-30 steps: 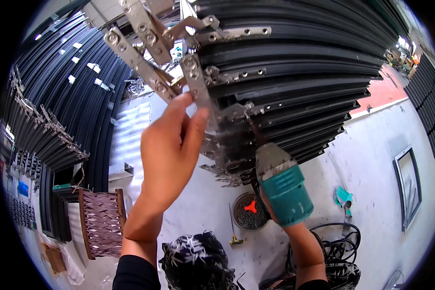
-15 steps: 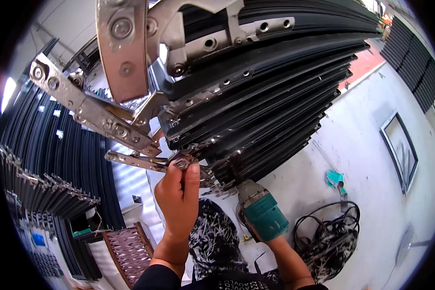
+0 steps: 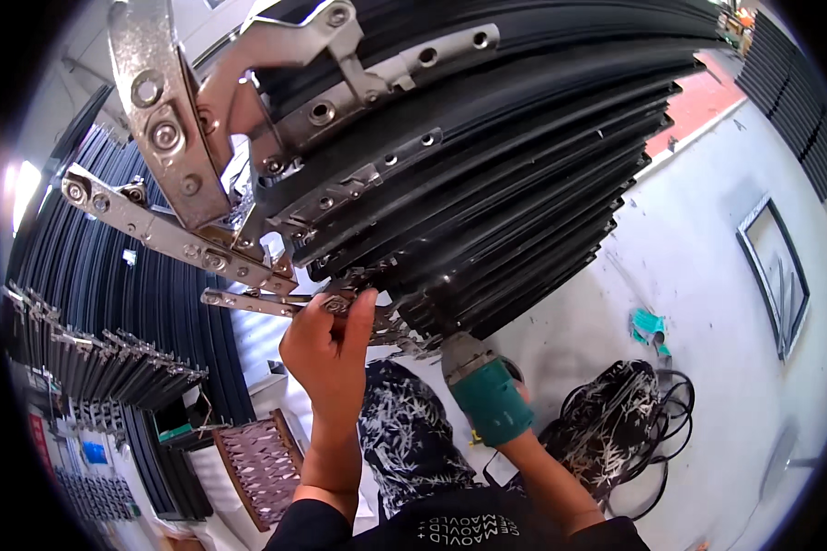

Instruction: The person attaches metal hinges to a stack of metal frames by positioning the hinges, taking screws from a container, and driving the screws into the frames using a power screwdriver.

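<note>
My left hand [image 3: 326,354] is closed, thumb and fingers pinching a riveted metal hinge arm [image 3: 336,303] at the near lower corner of the stacked black frame bars [image 3: 487,184]. Wrapped around a teal power drill [image 3: 492,399] with a grey metal head, my right hand [image 3: 516,446] is mostly hidden by the tool's body. The drill's nose is up against or very near the ends of the lowest bars; whether it touches cannot be seen. Higher on the stack, larger metal hinge arms [image 3: 161,119] stick out toward the left.
More stacked black bars with hinges [image 3: 92,248] stand at left, above a brown lattice rack [image 3: 259,459]. On the pale floor to the right are a black rectangular frame [image 3: 776,275], a teal object [image 3: 648,323] and looped black cable [image 3: 675,450] beside my knee.
The view has shifted, so the upper hinge arms and stack appear further left. My left hand still pinches the hinge arm, and the drill sits slightly further left in the picture.
</note>
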A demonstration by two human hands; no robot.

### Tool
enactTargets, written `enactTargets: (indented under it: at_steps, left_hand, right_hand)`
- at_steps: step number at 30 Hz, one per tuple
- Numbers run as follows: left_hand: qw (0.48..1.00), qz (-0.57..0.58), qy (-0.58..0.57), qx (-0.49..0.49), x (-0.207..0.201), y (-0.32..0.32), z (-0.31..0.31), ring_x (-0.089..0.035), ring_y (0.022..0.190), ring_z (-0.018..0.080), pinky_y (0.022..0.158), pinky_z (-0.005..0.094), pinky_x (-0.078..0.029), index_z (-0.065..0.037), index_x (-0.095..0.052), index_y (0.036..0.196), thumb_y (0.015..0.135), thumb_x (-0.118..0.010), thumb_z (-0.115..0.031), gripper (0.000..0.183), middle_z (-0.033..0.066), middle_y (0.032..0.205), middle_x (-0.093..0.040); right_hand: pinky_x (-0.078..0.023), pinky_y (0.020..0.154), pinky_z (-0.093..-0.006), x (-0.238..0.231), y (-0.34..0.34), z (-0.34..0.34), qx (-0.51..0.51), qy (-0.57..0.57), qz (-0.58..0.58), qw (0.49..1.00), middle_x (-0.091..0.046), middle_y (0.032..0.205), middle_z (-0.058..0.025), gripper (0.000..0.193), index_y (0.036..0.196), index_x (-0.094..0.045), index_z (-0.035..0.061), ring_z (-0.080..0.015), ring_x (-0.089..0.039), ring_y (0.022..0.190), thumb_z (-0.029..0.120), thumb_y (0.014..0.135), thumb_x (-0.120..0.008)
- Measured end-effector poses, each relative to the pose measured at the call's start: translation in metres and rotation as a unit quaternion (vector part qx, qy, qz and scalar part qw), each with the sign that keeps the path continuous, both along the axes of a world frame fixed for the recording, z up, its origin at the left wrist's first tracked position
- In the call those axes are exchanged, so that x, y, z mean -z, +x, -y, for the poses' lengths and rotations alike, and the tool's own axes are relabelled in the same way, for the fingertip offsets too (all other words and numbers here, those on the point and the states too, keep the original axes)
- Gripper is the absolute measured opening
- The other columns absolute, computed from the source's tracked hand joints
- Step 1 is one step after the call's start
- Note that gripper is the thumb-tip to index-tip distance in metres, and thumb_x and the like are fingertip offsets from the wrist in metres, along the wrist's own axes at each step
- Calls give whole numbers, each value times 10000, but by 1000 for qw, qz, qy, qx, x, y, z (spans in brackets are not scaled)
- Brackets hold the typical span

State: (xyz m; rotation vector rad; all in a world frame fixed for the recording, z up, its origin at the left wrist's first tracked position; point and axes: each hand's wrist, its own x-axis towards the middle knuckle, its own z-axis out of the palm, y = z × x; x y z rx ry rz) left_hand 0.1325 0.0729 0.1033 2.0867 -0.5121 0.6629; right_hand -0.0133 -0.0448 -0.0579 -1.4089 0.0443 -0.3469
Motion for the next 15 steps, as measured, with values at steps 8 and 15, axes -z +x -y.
enactTargets:
  at_steps: [8, 15]
  left_hand:
    - [997, -36, -21, -62, 3, -1, 6, -395, 413, 73, 420, 224, -310, -16, -636, 697, 753, -751, -157, 190, 16, 477, -491]
    - [985, -93, 106, -99, -1, 6, 11, -503, 393, 177, 436, 286, -380, -36, -665, 676, 725, -760, -245, 235, 51, 477, -548]
  right_hand:
    - [-477, 682, -306, -14, 2, 15, 15, 39, -113, 993, -659, 856, -125, 331, 1058, -602, 25, -218, -654, 769, 151, 759, -669]
    - [-467, 643, -362, -31, 1, 21, 28, -193, -139, 971, -632, 813, -128, 331, 1068, -566, 21, -264, -612, 733, 141, 767, -629]
